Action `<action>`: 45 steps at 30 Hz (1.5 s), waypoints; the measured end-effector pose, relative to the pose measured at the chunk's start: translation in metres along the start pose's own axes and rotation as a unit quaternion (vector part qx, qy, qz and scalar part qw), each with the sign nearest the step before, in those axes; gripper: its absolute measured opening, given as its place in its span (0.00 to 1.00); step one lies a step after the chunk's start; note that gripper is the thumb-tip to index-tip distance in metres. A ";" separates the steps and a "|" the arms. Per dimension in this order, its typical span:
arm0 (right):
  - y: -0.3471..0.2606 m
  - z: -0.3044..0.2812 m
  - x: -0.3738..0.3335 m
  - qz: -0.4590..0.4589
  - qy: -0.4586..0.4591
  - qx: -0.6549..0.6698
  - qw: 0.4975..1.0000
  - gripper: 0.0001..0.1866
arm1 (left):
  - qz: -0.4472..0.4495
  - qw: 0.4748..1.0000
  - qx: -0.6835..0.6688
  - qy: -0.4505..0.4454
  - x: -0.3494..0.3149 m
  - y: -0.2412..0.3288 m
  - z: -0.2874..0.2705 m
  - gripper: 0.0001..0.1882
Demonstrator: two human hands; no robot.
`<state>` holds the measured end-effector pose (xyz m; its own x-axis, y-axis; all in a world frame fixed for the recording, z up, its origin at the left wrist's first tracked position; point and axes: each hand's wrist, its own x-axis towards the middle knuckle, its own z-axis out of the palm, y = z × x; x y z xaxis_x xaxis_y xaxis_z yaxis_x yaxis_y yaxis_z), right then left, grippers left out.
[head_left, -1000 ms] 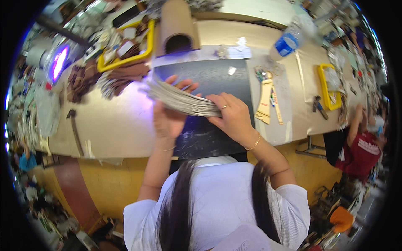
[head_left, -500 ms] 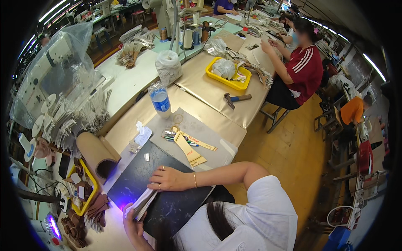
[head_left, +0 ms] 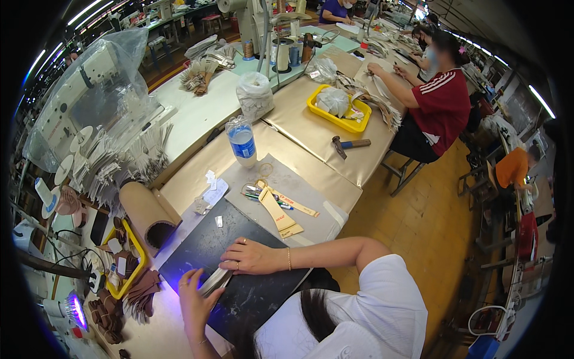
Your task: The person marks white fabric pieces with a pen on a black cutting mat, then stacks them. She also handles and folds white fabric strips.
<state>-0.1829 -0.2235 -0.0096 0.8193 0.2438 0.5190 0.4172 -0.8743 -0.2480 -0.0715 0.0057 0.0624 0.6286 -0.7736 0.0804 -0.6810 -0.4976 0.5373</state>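
A stack of thin, pale flat pieces (head_left: 215, 280) stands on edge on a black board (head_left: 200, 246), between my two hands. My left hand (head_left: 194, 293) is at its near left end, with fingers on one side and thumb on the other. My right hand (head_left: 256, 258), wearing a ring, lies closed over the far right end, fingers pressed together against the pieces. Purple light falls beside my left hand from a lamp (head_left: 76, 311). A small pale piece (head_left: 219, 221) rests on the board's far part.
Beyond the board are tan pattern strips (head_left: 274, 210), pens, a water bottle (head_left: 243, 143) and a hammer (head_left: 354, 143). A cardboard tube (head_left: 140, 206) and a yellow tray (head_left: 142, 252) of brown pieces lie left. A co-worker in a red shirt (head_left: 441, 110) sits farther right.
My left hand has shifted its hold, fingers now over the top of the stack. The stack sits lower and flatter between my hands. The whole view has shifted slightly.
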 end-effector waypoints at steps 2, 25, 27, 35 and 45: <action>0.000 0.001 0.001 -0.003 0.007 -0.009 1.000 0.22 | 0.019 0.998 0.003 -0.062 0.015 0.016 0.008 0.34; 0.006 -0.026 0.002 0.119 -0.100 0.117 0.981 0.34 | 0.033 0.991 0.069 -0.111 0.025 0.025 0.021 0.17; 0.006 -0.026 0.004 0.118 -0.102 0.109 0.982 0.33 | 0.029 0.992 0.058 -0.107 0.025 0.024 0.022 0.17; 0.006 -0.027 0.004 0.107 -0.091 0.097 0.985 0.33 | 0.005 0.991 0.044 -0.124 0.028 0.023 0.026 0.18; 0.003 -0.032 0.005 0.119 -0.112 0.103 0.981 0.34 | 0.032 0.986 0.100 -0.126 0.025 0.024 0.033 0.23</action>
<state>-0.1906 -0.2381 0.0186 0.9595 0.1487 0.2395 0.2551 -0.8195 -0.5131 -0.0843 -0.0385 0.0492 0.4863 -0.8661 -0.1157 -0.7924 -0.4929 0.3593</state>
